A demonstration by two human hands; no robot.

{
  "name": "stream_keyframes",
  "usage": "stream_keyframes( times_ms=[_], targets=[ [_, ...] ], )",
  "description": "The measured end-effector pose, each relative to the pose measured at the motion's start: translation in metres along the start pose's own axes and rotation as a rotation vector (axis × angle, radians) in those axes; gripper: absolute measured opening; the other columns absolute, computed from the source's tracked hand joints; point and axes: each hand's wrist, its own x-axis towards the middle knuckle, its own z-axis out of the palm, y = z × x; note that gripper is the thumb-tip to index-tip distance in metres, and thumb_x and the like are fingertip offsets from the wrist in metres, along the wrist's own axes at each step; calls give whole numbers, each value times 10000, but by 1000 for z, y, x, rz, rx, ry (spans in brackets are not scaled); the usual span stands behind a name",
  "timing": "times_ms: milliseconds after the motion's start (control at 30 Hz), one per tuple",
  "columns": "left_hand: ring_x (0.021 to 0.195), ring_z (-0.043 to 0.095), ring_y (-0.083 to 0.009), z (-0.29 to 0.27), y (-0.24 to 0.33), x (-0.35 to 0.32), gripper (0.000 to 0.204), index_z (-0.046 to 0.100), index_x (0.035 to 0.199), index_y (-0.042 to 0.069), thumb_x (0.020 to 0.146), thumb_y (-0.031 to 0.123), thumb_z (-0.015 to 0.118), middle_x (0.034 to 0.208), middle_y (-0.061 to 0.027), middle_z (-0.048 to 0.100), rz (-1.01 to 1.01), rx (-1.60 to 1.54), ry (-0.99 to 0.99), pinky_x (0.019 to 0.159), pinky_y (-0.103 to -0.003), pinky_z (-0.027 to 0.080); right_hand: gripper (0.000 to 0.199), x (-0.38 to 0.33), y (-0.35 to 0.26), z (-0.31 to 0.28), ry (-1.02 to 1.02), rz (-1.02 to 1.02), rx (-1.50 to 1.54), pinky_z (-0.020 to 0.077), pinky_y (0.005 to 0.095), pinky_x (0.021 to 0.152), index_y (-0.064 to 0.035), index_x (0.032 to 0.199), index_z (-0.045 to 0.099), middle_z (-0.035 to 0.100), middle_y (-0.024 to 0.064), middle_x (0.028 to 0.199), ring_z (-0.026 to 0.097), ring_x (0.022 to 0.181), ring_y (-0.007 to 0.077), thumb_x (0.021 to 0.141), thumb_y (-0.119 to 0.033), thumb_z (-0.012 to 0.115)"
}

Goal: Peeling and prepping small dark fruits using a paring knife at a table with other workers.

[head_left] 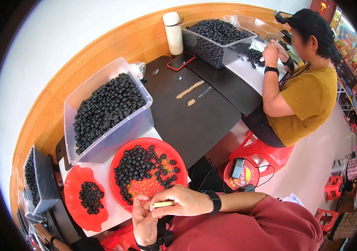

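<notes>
Over the near edge of a red round tray (180, 157), my two hands meet. My right hand (189, 201) grips a slim tool with a pale yellow handle (163, 204). From it a thin, needle-like shaft points left, past the fingertips of the other hand. My left hand (145, 224) is closed in a pinch beside that shaft; whatever its fingers hold is too small to make out. Small black ring-shaped pieces (132, 167) with centre holes lie loose in the tray. More of these sit in a red scalloped dish (76, 209) to the left.
Beyond the tray, a clear plastic bin (138, 121) holds a heap of black pieces. A dark table (195, 121) carries a red-edged phone (181, 61) and a white flask (172, 35). At right, a co-worker (308, 83) sits near another full bin (220, 48). Red stools (266, 154) stand around.
</notes>
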Motion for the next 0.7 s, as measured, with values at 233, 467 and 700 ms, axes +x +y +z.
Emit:
stream_keyframes(
  times_ms=[233, 467, 700],
  targets=[
    [859, 603, -160, -3, -1, -5, 457, 421, 1242, 60, 860, -54, 644, 985, -93, 625, -98, -44, -131, 729, -279, 479, 240, -3, -19, -13, -124, 320, 269, 475, 227, 655, -15, 1076, 670, 684, 21, 868, 590, 743, 57, 968, -226, 633],
    [929, 594, -133, -6, -7, 4, 350, 443, 1207, 50, 918, 22, 639, 1062, -69, 624, -84, -167, -183, 808, -273, 479, 166, -3, -20, -5, 36, 194, 56, 520, 226, 686, -13, 1036, 676, 718, 51, 858, 665, 790, 80, 948, -152, 656],
    [916, 617, -150, -14, -9, 0, 328, 511, 1212, 38, 912, 6, 640, 1049, -77, 652, -42, -280, -153, 802, -272, 492, 177, 4, -18, -1, 109, 135, -150, 532, 251, 656, 0, 1010, 657, 719, 100, 841, 706, 764, 135, 912, -142, 697]
  ],
)
